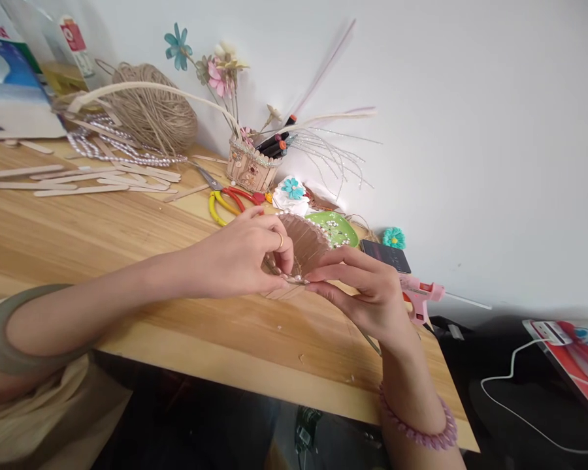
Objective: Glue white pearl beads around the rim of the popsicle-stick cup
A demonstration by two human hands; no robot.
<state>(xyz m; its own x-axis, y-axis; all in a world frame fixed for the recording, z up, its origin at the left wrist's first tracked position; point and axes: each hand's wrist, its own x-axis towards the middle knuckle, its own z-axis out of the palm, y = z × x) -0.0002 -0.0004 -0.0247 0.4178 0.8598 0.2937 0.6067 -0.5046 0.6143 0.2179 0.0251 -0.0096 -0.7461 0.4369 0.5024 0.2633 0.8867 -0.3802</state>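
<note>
A small round basket (301,236) of upright wooden craft sticks stands on the table between my hands, tilted a little towards me. White pearl-like beads run along its far rim. My left hand (247,251) has its fingers curled inside the near rim and the thumb outside, pinching the edge. From the right, my right hand (360,287) pinches a short bead strand (296,280) against the same near rim, thumb and index finger together. My fingers partly hide the strand and the basket's near side.
Behind are yellow-and-red scissors (218,189), a pen basket (249,163), a green bead dish (338,228) and a twine ball (151,108). Craft sticks (93,179) lie left. A pink glue gun (421,297) rests by the right edge, near a dark box (385,254).
</note>
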